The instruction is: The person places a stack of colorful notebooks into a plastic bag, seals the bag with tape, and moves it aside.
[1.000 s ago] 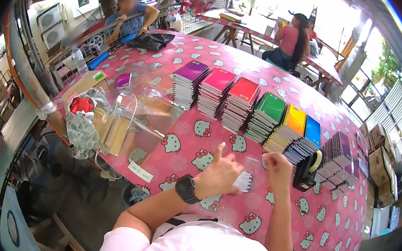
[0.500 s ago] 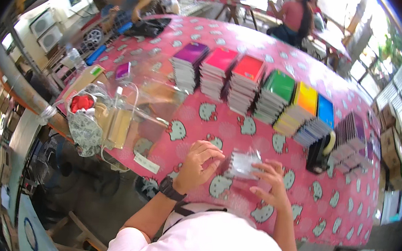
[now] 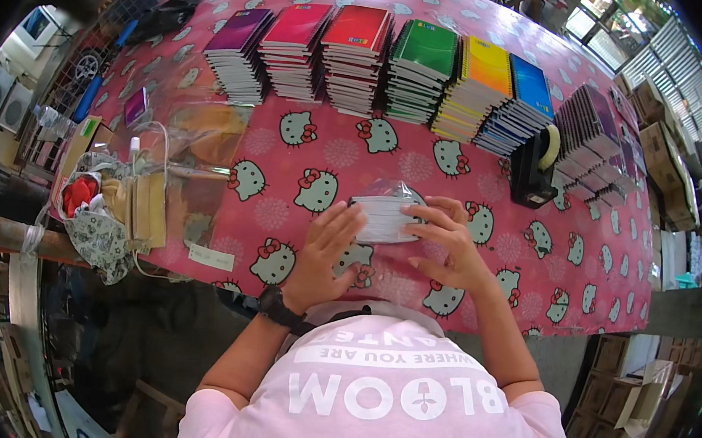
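Observation:
A small stack of white-paged notebooks in a clear plastic bag [image 3: 382, 220] lies on the pink tablecloth right in front of me. My left hand [image 3: 329, 252] is at its left edge, fingers stretched out and lying against that side, with a dark watch [image 3: 274, 303] on the wrist. At the other end, my right hand [image 3: 448, 244] has its fingers spread, tips resting on the right side of the pack and thumb apart. The bag's loose clear end [image 3: 392, 191] sticks up at the far side of the pack. Neither hand is closed round it.
Spiral notebook stacks stand in a row beyond: purple [image 3: 238, 31], pink [image 3: 296, 24], red [image 3: 357, 27], green [image 3: 424, 49], yellow [image 3: 488, 66] and blue [image 3: 531, 86]. A black tape dispenser [image 3: 531, 173] and more notebooks [image 3: 587, 140] are right; clear plastic sheets [image 3: 206, 142] and a cloth bag [image 3: 100, 233] left.
My left hand has come in to the pack's left edge, where it was apart before. The right hand stays on its right side. My view has tilted down toward the table.

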`<move>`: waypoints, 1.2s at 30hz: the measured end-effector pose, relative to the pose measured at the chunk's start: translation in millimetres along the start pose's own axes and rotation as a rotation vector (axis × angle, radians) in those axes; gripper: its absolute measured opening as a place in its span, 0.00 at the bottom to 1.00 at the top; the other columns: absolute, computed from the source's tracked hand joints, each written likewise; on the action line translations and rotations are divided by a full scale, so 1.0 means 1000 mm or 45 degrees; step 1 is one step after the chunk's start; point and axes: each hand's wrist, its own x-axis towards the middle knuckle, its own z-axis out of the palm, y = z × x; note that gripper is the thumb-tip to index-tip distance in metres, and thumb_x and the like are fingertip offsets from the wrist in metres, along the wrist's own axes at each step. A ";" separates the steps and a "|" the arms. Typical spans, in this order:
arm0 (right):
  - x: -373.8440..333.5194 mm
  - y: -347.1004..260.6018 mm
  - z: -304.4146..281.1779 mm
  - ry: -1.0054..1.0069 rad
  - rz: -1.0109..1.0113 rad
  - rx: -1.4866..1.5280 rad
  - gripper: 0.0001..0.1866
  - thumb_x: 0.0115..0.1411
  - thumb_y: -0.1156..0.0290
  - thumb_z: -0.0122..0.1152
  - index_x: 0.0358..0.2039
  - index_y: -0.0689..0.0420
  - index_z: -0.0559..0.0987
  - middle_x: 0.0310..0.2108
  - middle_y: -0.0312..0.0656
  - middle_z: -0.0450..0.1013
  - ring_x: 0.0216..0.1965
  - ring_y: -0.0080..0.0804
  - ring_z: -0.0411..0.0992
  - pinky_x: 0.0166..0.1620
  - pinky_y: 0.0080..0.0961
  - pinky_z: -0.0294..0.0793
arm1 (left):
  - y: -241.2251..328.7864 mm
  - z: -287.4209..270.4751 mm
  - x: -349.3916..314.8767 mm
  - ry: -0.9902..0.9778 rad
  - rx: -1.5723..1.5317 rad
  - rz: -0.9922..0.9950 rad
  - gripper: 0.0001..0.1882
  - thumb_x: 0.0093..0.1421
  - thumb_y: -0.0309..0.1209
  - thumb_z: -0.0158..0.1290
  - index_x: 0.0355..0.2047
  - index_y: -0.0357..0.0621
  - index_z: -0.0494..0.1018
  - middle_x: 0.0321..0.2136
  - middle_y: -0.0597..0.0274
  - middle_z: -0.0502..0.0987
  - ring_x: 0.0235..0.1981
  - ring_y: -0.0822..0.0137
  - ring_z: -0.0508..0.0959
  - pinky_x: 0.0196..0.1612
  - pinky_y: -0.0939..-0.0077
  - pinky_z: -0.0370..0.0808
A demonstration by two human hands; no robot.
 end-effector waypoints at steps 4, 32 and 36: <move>-0.001 -0.001 0.002 -0.022 -0.002 0.029 0.22 0.38 0.70 0.64 0.39 0.49 0.78 0.50 0.32 0.69 0.53 0.43 0.58 0.55 0.40 0.52 | -0.013 -0.012 0.000 0.020 -0.003 0.039 0.33 0.45 0.31 0.55 0.54 0.42 0.62 0.55 0.55 0.62 0.58 0.53 0.58 0.59 0.59 0.54; 0.011 0.003 0.006 -0.124 -0.009 0.124 0.26 0.36 0.67 0.66 0.41 0.44 0.78 0.55 0.35 0.64 0.58 0.46 0.51 0.57 0.46 0.49 | -0.017 -0.025 0.011 0.019 0.070 0.095 0.24 0.38 0.17 0.44 0.39 0.44 0.74 0.42 0.60 0.74 0.50 0.57 0.67 0.51 0.62 0.62; 0.014 0.010 0.011 -0.293 -0.062 0.110 0.31 0.34 0.64 0.67 0.46 0.41 0.77 0.60 0.39 0.57 0.62 0.53 0.44 0.60 0.50 0.44 | -0.015 -0.018 0.003 -0.117 0.140 0.060 0.31 0.37 0.18 0.47 0.47 0.50 0.70 0.53 0.64 0.67 0.60 0.53 0.55 0.59 0.56 0.51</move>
